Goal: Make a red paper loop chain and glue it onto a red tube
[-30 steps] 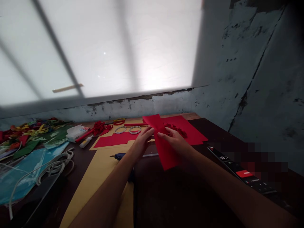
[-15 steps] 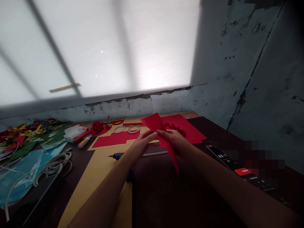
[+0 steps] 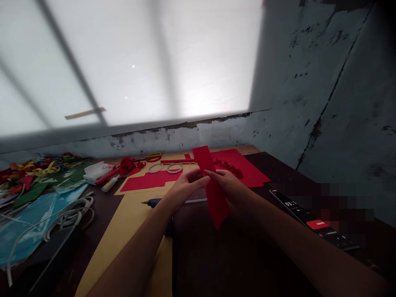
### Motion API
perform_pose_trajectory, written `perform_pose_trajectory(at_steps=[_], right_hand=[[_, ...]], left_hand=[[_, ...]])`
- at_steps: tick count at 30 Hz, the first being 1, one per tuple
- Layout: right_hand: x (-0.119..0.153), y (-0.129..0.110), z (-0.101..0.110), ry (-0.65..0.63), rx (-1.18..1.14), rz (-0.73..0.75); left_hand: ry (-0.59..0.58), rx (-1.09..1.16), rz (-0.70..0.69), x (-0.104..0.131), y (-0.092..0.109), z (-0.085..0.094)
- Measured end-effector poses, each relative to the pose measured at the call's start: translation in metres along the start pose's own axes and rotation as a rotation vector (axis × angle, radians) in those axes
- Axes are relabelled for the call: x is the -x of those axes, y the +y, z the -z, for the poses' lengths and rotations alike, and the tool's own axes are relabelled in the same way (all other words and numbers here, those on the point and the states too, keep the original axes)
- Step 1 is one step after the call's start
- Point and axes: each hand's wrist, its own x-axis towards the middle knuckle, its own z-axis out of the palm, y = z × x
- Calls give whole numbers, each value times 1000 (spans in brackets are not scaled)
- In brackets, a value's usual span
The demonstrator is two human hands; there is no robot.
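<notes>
A strip of red paper is held above the dark table, its upper end tilted away and its lower end hanging down. My right hand pinches it from the right side with the fingertips. From the left, my left hand grips the same strip near its middle, the thumb pressed towards it. Below and left of the hands lies a blue glue gun, with a white stick behind it. Flat red sheets and a curled red paper piece rest beyond the hands.
Two silver rings, yellow-handled scissors and a red bow lie at the back. A small glue bottle, coiled white cable and colourful scraps are left. A phone lies right.
The red strip has turned, so its broad face now shows, and its lower end has swung left. My hands have shifted slightly around it.
</notes>
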Motion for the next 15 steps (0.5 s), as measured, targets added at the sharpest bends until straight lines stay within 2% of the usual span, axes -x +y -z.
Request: perform_pose_trajectory(at_steps=[3, 8, 10, 15], right_hand=[[-1, 2, 2, 18, 27, -16], [-1, 2, 3, 123, 142, 96], [0, 0, 2, 132, 166, 102], [0, -2, -3, 71, 152, 57]], left_hand=[[-5, 11, 3, 1, 0, 1], [-13, 191, 28, 1, 5, -1], [56, 194, 55, 0, 5, -2], [319, 194, 116, -7, -4, -1]])
